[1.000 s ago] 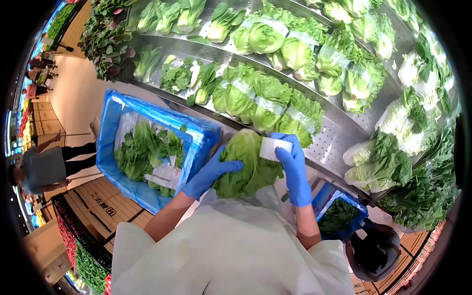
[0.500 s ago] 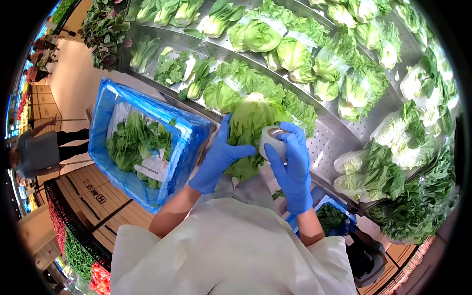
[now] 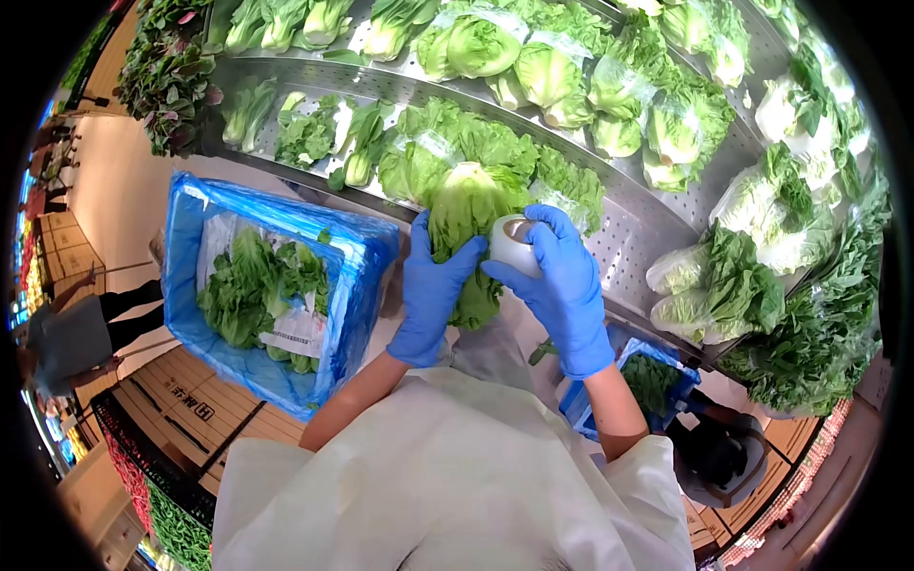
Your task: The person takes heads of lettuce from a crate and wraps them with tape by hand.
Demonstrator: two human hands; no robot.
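A head of leafy lettuce (image 3: 466, 209), its pale cut base turned up and away from me, is held at the front edge of the shelf. My left hand (image 3: 430, 290), in a blue glove, is closed around the left side of it, thumb across the leaves. In my right hand (image 3: 564, 295), also gloved in blue, is a whitish roll of wrapping film (image 3: 515, 252) with its hollow end facing up. The roll is close against the lettuce's right side; whether film runs between them cannot be made out.
Metal shelves (image 3: 633, 228) hold wrapped lettuces (image 3: 416, 171), bok choy (image 3: 319, 21) and napa cabbages (image 3: 705, 295). On my left stands a blue-lined crate (image 3: 367, 285) with leafy greens (image 3: 252, 295). Another blue crate (image 3: 609, 357) sits lower right, near a crouched person (image 3: 719, 452). Another person (image 3: 71, 333) stands far left.
The view has shifted slightly. Both hands stay on the lettuce and the roll. The roll has tilted and my right hand has turned around it.
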